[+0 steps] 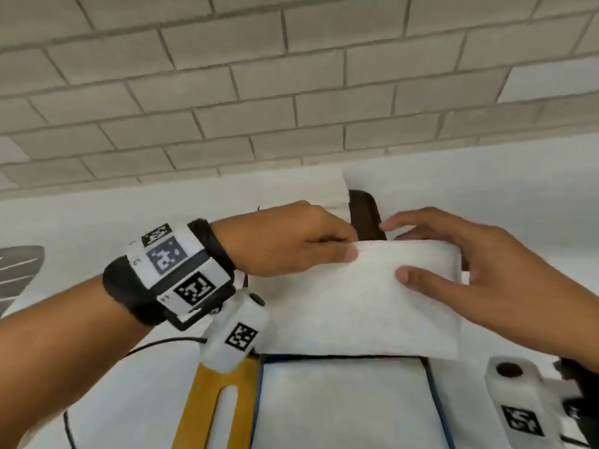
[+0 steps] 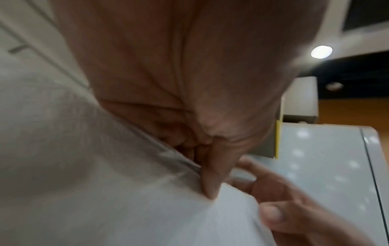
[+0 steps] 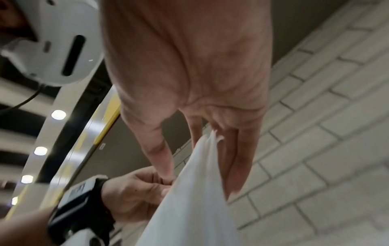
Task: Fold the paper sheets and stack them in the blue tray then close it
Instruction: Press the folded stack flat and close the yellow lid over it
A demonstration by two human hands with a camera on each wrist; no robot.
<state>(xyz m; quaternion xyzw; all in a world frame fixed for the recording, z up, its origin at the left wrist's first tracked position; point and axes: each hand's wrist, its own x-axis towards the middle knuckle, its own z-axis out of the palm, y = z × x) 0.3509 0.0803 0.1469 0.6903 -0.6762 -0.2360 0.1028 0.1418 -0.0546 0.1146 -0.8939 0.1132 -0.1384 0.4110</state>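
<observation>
Two hands hold folded paper sheet (image 1: 356, 296) mid-frame above blue tray (image 1: 434, 403) at bottom: left hand (image 1: 288, 241) pinches upper left corner, right hand (image 1: 479, 270) grips right edge. Right wrist view alone shows fingers (image 3: 238, 166) behind sheet.

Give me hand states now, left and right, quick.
Left hand: pinches the top left corner of the folded sheet.
Right hand: grips the sheet's right edge, thumb in front, fingers behind.

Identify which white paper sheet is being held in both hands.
The folded sheet held up just beyond the blue tray, pinched by left hand and right hand; the other lies inside the tray.
</observation>
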